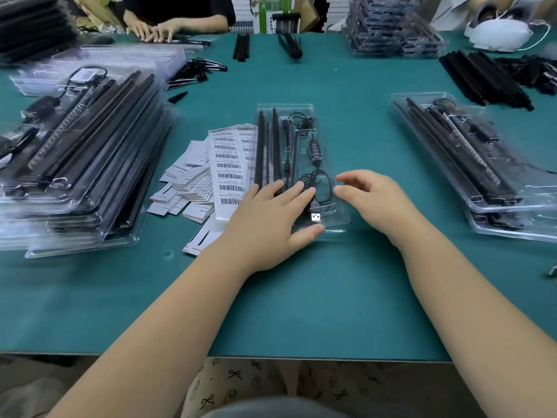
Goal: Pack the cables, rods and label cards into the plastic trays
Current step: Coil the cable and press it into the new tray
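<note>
Tray (304, 110) lies mid-desk (346, 282) with rods (259, 146) and a coiled cable (319, 184) seated in it. From that tray, label cards (223, 164) fan out just to its left. I see my left hand (271, 218) flat, fingers (294, 190) straight, pressing the tray's near end and cable; my right hand (370, 197) hovers beside it, loosely curled, holding nothing. My worry: the springy coil could lift out once pressure eases, or the light tray skids.

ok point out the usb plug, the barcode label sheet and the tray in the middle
usb plug (316, 218), head view, on its metal end
barcode label sheet (229, 167), head view, mid-sheet
middle tray (339, 220), head view, bare near-right corner
</note>
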`<state>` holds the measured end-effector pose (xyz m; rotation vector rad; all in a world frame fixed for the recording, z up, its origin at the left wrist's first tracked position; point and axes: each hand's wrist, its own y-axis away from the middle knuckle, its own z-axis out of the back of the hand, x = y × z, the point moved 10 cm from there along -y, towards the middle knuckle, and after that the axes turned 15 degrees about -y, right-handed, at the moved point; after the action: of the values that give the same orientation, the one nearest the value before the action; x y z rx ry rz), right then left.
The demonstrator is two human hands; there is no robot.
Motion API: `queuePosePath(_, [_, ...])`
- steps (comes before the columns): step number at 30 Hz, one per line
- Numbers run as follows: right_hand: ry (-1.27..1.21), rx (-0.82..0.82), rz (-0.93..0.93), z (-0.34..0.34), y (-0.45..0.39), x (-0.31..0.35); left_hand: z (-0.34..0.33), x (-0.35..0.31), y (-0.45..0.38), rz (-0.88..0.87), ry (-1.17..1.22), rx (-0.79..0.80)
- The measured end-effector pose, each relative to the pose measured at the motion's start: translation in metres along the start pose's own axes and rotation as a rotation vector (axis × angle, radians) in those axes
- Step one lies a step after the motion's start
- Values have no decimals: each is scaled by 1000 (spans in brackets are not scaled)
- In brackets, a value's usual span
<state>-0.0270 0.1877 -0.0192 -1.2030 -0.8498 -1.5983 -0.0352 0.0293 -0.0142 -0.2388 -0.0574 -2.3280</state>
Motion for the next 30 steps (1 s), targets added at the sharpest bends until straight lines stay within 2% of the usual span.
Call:
queuePosePath(3, [-5, -28, -6, 4, 3, 2, 2, 3, 0, 12, 77, -16])
queuePosePath(5, [-94, -49, -31, 7, 4, 3, 1, 4, -2, 6, 127, 0])
queuePosePath(8, [-242, 161, -31, -4, 8, 10, -1, 2, -3, -9, 158, 27])
queuePosePath(10, [-227, 327, -26, -13, 17, 11, 2, 6, -2, 18, 260, 3])
queuePosePath(12, [-192, 402, -27, -15, 24, 8, 6, 16, -1, 71, 409, -39])
queuePosePath(15, [-263, 442, 1, -17, 26, 12, 7, 21, 1, 43, 415, -37])
queuePosePath(19, [-359, 400, 1, -13, 24, 14, 4, 13, 2, -30, 326, 7])
queuePosePath(23, [-200, 362, 10, -23, 25, 13, 9, 10, -4, 40, 202, -43])
queuePosePath(27, [-121, 79, 107, -15, 19, 18, 12, 7, -6, 50, 167, -59])
queuePosePath(30, [25, -7, 225, -15, 21, 28, 13, 4, -6, 42, 149, -63])
